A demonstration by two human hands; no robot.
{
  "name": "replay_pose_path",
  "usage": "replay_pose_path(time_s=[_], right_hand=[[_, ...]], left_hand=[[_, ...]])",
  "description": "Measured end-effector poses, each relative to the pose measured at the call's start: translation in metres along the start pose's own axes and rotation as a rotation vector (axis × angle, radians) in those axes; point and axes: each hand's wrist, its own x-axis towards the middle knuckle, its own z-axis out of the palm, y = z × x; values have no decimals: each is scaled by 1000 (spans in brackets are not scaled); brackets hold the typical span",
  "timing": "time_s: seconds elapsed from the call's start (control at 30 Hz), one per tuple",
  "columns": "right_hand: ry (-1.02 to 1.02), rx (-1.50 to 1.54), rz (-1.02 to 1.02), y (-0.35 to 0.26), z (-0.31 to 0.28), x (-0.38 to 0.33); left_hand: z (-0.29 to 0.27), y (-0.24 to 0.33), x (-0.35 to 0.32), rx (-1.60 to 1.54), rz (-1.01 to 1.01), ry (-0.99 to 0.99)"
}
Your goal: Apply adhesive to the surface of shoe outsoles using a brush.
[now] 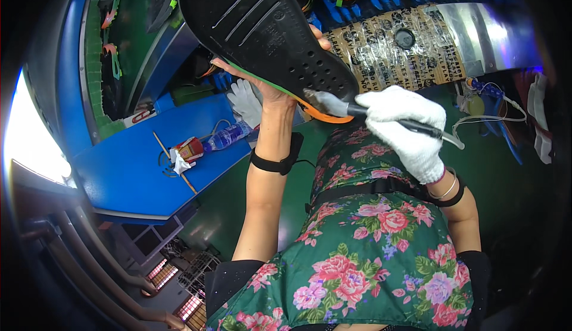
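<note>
Two hands are at work on one shoe sole point(268, 30), which we hold up above our lap, its black underside turned toward us. Our left hand point(271, 90), bare, sits under and behind the sole; its palm presses against the green and orange edge while the fingers wrap round the far side, a fingertip showing at the right rim. So that hand is closed around the sole and carries it. Our right hand point(411, 131) wears a white glove and is clenched around the dark handle of a brush point(351, 109), which runs leftward from the fist. The brush's pale bristles touch the sole at its lower end, just where the orange edge shows. The gloved hand lies to the right of the sole and slightly below it, apart from it except through the brush.

Below the hands we see a flowered apron point(369, 241) across our lap. On the blue table point(131, 170) to the left, near its right edge, a plastic water bottle point(226, 136) lies on its side beside a small red tin point(189, 148) with a white rag, and a spare white glove point(244, 100) rests at the far right corner. A thin wooden stick point(173, 161) lies across the table close to the tin.
</note>
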Motion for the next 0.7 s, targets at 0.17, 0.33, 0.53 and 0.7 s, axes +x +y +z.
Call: replay_pose_path(time_s=[0.17,0.33,0.53,0.7], right_hand=[[-134,-361,-301,6,-12,0],[-322,-175,-225,8,-13,9],[-426,-417,-474,14,-14,8],[-566,-230,-477,9,-6,17]], left_hand=[[-9,3,3,-29,-102,-94],[-7,3,9,-4,-206,-173],[0,2,14,-16,-284,-182],[-11,3,8,2,-348,-279]])
